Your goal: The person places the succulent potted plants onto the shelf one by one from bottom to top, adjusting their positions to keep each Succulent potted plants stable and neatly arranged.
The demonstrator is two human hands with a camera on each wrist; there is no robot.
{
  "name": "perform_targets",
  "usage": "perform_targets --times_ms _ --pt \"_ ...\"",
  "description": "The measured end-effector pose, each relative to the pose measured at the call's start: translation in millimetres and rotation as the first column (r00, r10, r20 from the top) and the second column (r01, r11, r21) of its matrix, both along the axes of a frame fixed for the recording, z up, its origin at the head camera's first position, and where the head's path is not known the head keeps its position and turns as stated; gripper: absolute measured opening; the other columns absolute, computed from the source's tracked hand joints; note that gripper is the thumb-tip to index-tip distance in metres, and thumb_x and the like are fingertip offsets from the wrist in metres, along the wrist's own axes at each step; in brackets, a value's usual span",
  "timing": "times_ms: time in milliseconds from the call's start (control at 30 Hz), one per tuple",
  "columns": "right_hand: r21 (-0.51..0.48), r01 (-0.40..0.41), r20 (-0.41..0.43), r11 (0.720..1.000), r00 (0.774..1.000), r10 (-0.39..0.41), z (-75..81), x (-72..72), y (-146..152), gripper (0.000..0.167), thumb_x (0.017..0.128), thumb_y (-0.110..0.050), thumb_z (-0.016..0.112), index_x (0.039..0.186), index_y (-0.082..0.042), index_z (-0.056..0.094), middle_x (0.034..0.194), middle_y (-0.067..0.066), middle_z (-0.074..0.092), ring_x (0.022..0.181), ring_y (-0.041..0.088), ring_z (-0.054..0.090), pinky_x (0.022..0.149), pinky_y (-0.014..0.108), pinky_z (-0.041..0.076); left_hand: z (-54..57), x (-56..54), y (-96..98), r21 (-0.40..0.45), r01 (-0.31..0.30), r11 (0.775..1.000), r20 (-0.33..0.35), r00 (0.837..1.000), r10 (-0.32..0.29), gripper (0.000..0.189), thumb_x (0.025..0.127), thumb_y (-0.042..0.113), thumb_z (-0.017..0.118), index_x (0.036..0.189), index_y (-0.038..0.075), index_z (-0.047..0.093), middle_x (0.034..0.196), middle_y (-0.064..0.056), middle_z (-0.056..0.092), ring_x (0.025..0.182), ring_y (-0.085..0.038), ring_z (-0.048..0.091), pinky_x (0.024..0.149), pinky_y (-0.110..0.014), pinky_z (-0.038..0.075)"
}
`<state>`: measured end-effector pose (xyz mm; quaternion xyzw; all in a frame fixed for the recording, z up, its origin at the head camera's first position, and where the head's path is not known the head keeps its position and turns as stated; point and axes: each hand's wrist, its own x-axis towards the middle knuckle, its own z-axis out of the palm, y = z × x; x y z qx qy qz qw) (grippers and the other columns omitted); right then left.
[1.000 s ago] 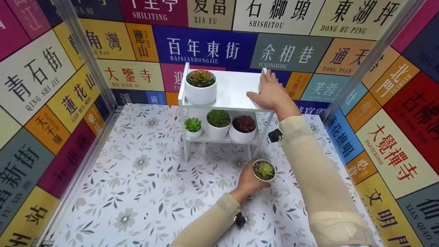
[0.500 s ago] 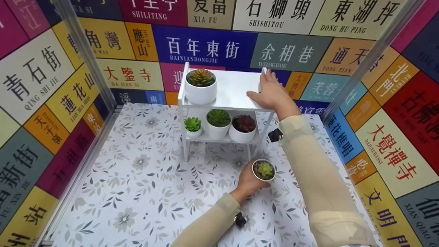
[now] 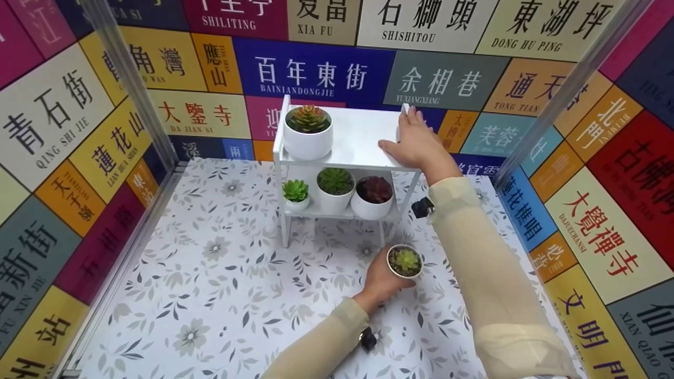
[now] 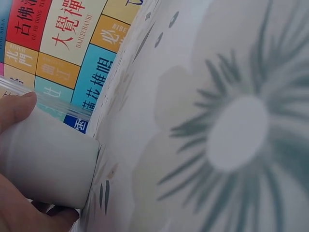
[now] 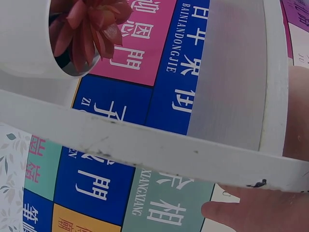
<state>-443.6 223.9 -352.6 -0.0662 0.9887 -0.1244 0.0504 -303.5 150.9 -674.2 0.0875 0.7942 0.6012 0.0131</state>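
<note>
My left hand (image 3: 380, 276) holds a small white pot with a pale green succulent (image 3: 405, 261) in front of the shelf. In the left wrist view, fingers and thumb wrap the white pot (image 4: 55, 162), its base at the patterned tabletop. At the right end of a white two-tier shelf (image 3: 363, 134), my right hand (image 3: 420, 143) grips the side rail, thumb over the top board and fingers along the outside. Part of that hand (image 5: 260, 210) shows beyond the white leg (image 5: 145, 145) in the right wrist view.
An orange-tipped succulent in a white pot (image 3: 308, 134) stands at the top tier's left end. Below it sit a small bright green succulent (image 3: 296, 195), a dark green one (image 3: 336, 188) and a dark red one (image 3: 374, 197). Sign-patterned walls (image 3: 316, 68) surround the floral tabletop (image 3: 210, 284).
</note>
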Motion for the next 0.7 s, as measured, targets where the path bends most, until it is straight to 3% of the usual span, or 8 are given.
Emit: perform_targets --times_ms 400,700 --pt "0.004 -0.003 -0.003 1.000 1.000 0.003 1.3 0.2 0.3 0.105 0.103 -0.067 0.047 0.170 -0.005 -0.005 0.176 0.016 -0.020 0.166 0.037 -0.011 0.134 0.059 0.002 1.2 3.3 -3.3 -0.023 -0.008 1.000 -0.024 1.000 0.007 0.100 0.057 0.023 0.099 0.148 0.017 0.057 0.138 -0.001 0.069 0.129 -0.020 0.063 0.115 -0.036 0.048" --pt "-0.004 0.006 0.000 1.000 1.000 -0.006 -0.7 -1.7 0.1 0.105 0.102 -0.067 0.047 0.170 -0.006 -0.005 0.176 0.015 -0.020 0.166 0.036 -0.011 0.134 0.059 0.001 1.2 12.9 -9.4 -0.038 -0.004 0.999 -0.060 0.998 0.002 0.101 0.056 0.023 0.099 0.148 0.015 0.057 0.138 -0.002 0.068 0.127 -0.020 0.064 0.115 -0.036 0.049"
